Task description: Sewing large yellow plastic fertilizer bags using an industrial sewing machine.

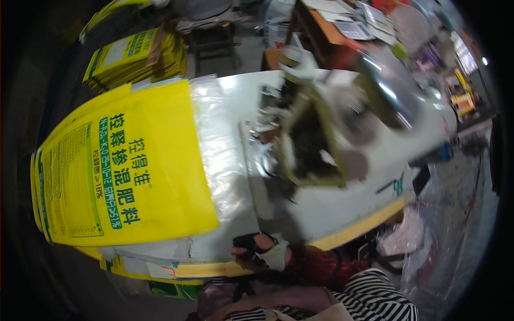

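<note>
My right hand (262,251) wears a black-and-grey glove with bare skin showing. It rests at the near edge of the pale work table (316,214), fingers curled, with whatever they may hold hidden. Left of it lies a flat yellow printed woven bag (160,160), and clear plastic film (225,150), perhaps its liner, spreads out from the bag's right end. Beyond the hand stands an olive-green machine (326,155), blurred, with a shiny metal cylinder (393,88) at its upper right; its kind is unclear. My left hand is out of sight.
A stack of folded yellow bags (128,56) sits at the back left, near a dark stool (214,45). Papers lie on a wooden desk (326,29) behind. A small green tool (398,185) rests at the table's right, and clear plastic (404,232) hangs below its edge.
</note>
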The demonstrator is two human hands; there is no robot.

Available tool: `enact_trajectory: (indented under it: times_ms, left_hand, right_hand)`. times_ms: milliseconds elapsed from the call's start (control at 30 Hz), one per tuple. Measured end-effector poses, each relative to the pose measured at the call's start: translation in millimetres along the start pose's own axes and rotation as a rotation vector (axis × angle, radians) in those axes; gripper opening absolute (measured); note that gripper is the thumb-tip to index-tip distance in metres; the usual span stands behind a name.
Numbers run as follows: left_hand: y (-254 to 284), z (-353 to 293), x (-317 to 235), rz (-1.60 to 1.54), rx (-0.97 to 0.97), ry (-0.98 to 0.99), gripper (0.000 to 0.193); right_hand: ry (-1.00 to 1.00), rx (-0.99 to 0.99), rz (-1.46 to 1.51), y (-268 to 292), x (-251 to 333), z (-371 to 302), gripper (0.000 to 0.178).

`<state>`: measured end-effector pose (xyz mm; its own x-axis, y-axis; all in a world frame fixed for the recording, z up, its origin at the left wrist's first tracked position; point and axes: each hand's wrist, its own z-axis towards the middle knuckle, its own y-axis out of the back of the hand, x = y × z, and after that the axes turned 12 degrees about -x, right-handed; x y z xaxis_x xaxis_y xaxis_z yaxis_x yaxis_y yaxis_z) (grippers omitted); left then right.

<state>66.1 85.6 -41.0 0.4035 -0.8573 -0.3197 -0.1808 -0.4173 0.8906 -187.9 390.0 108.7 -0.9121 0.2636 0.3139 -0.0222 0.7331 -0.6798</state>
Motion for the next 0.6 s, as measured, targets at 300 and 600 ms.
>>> enact_trajectory:
  times_ms: [300, 600]
  left_hand:
    - [80, -5, -57, 0.017, -0.225, -0.183, 0.016]
    - [166, 25, -387, -0.203, -0.415, -1.284, 0.033]
  right_hand:
    - [1.198, -0.737, -0.805, 46, -5, -108, 0.021]
    - [1.638, -1.424, -1.423, 101, 106, -138, 0.038]
